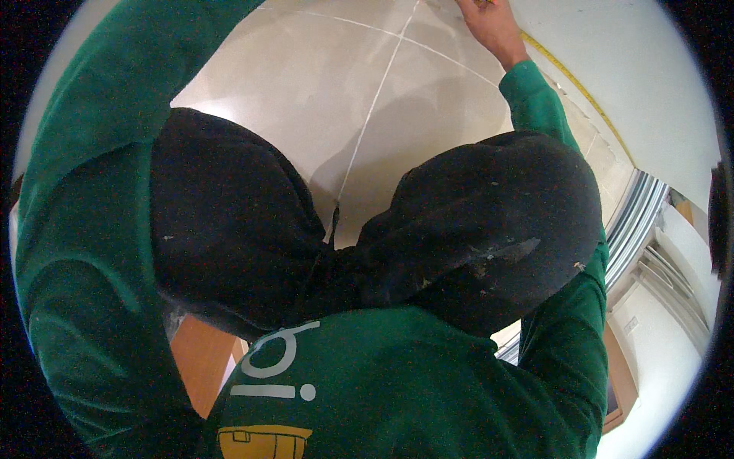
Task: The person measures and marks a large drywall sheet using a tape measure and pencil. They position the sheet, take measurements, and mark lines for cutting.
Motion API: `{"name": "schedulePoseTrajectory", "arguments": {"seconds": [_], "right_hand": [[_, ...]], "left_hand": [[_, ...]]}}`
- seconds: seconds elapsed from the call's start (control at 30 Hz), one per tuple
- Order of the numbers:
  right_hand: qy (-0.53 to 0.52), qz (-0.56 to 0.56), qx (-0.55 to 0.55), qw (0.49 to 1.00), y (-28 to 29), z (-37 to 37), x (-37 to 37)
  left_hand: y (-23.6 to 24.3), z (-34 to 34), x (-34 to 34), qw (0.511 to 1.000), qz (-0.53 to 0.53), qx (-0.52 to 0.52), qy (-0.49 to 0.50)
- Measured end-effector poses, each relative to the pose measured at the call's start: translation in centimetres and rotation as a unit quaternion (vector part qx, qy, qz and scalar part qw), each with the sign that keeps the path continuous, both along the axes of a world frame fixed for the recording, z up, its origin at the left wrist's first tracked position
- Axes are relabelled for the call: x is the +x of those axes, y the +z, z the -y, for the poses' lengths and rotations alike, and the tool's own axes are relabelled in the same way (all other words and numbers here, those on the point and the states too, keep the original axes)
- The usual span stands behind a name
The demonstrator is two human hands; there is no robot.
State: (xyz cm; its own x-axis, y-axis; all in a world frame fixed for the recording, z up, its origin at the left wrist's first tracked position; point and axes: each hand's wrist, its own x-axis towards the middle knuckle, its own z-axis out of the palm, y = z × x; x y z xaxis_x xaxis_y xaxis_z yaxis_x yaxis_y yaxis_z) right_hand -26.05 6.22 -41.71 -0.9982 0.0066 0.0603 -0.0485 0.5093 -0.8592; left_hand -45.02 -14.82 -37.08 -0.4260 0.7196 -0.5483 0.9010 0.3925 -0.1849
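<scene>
Though beside right hand, yellow measuring tape along wall.

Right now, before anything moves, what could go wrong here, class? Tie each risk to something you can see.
1. The yellow tape measure runs close beside the right grip and green sleeve, so a small arm movement might nudge it out of line.
2. The bent right knee is near the grey metal strips; shifting weight could perhaps knock them.

The left hand is out of view, so its risks cannot be judged.
</scene>
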Motion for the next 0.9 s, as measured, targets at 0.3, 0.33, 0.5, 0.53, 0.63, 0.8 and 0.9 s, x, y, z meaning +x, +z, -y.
{"name": "schedulePoseTrajectory", "arguments": {"seconds": [0.3, 0.33, 0.5, 0.53, 0.63, 0.8, 0.9], "right_hand": [[-0.016, 0.006, 0.049, 0.999, 0.7, -0.3, -0.6], [-0.023, 0.023, 0.066, 0.997, 0.8, -0.3, -0.6], [-0.013, -0.009, 0.047, 0.999, 0.3, -0.6, -0.4], [-0.018, -0.015, 0.043, 0.999, 0.2, -0.7, -0.3], [-0.009, -0.044, 0.034, 0.998, 0.1, -0.7, -0.2], [-0.022, -0.002, 0.052, 0.998, 1.0, 0.2, -0.5], [-0.026, -0.003, 0.055, 0.998, 1.0, 0.1, -0.8]], "left_hand": [[1.8, -0.7, 0.9, 0.972, 0.008, 0.107, 0.208], [1.6, -0.8, 0.6, 0.971, 0.016, 0.107, 0.215], [-0.8, -1.2, -1.1, 0.967, 0.008, 0.098, 0.235], [-1.0, -1.3, -1.2, 0.97, 0.005, 0.094, 0.223], [-0.8, -1.2, -1.2, 0.974, 0.008, 0.089, 0.206], [-0.3, -1.3, -1.5, 0.968, 0.001, 0.073, 0.242], [-1.0, -0.8, -1.8, 0.965, 0.005, 0.122, 0.231]]}}
